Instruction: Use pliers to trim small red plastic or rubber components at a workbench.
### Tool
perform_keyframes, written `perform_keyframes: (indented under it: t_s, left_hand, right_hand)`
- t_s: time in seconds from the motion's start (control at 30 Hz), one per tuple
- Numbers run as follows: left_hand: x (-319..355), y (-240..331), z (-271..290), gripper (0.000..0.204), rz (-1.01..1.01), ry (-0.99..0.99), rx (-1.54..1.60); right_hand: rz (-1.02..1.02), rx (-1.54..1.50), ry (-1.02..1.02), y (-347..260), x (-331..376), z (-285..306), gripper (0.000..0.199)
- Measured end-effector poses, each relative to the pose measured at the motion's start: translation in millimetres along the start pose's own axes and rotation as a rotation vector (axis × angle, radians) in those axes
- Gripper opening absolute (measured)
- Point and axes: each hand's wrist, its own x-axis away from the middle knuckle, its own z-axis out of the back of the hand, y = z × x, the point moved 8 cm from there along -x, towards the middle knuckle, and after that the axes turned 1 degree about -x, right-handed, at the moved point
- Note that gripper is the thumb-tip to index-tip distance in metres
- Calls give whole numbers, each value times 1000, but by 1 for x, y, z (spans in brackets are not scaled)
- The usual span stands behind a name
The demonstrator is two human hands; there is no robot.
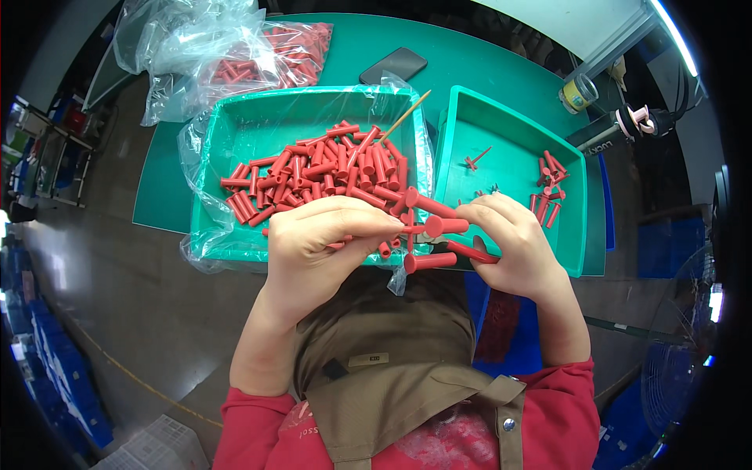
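My left hand (317, 243) is closed, pinching the thin runner of a red plastic sprue (410, 228) over the front of the left bin. Several red flanged tubes (448, 226) branch off this sprue toward my right hand. Closed around red-handled pliers (472, 251), my right hand (518, 244) holds their metal jaws at the runner, partly hidden behind the tubes. Just beyond my hands, a heap of loose red tubes (313, 168) lies in the plastic-lined green bin (301, 95).
A second green bin (513, 117) holds several red tubes (551, 188) and a small runner scrap (477, 159). A thin wooden stick (407, 114) leans in the heap. Behind are a bag of red tubes (294, 53), a dark phone (394, 65) and a yellow-labelled can (579, 94).
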Motion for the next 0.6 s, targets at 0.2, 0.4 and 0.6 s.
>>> perform_keyframes:
  t_s: [0.2, 0.4, 0.6]
  left_hand:
    - [-1, 7, 4, 18, -71, 62, -74]
    - [-6, 6, 7, 18, -71, 76, -71]
    - [-3, -3, 14, 18, -56, 55, -121]
  right_hand:
    - [15, 44, 33, -1, -2, -1, 47]
    - [4, 48, -88, 7, -6, -16, 47]
    - [-115, -122, -108, 29, -9, -5, 48]
